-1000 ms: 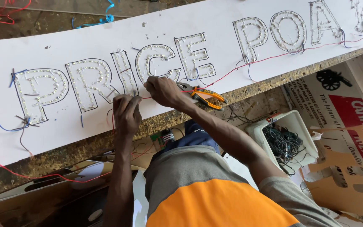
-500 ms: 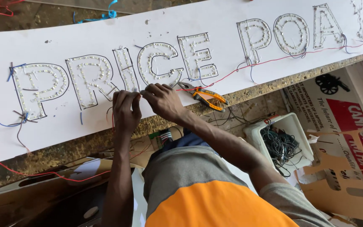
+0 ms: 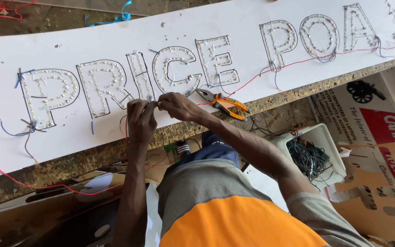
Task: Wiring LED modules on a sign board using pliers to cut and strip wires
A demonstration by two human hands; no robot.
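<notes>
Workbench here is rough brown chipboard (image 3: 92, 158) with a long white sign board (image 3: 115, 132) lying across it, running from the left edge up to the top right. Big outlined letters (image 3: 174, 68) on the board are filled with rows of tiny pale bulbs, and thin wires trail between them: a red wire (image 3: 270, 73) along the right half, blue bits (image 3: 10, 132) at the far left, another red strand (image 3: 33, 185) looping off the lower left edge.

Only one view, from the head camera looking down. Both hands meet at the near edge of the board, just below the third and fourth letters. Left hand (image 3: 140, 121) has its fingers curled together, pinching something thin at the fingertips. Right hand (image 3: 177, 106) does the same, thumb and fingers pressed together right against the left one. What they pinch looks like a fine wire (image 3: 126, 128), but it's too small to tell for sure.

Pliers (image 3: 222, 103) with orange handles lie on the board just right of the right hand, not touched.

Below the bench on the right, a white plastic tub (image 3: 318, 137) holds a tangle of dark wire. Right beside it is a flat cardboard box (image 3: 389, 151), tan with a big red panel and white lettering, plus a small black drawing near its top. More cardboard (image 3: 19, 224) sits lower left. Orange and grey shirt (image 3: 234, 215) fills the bottom middle.
</notes>
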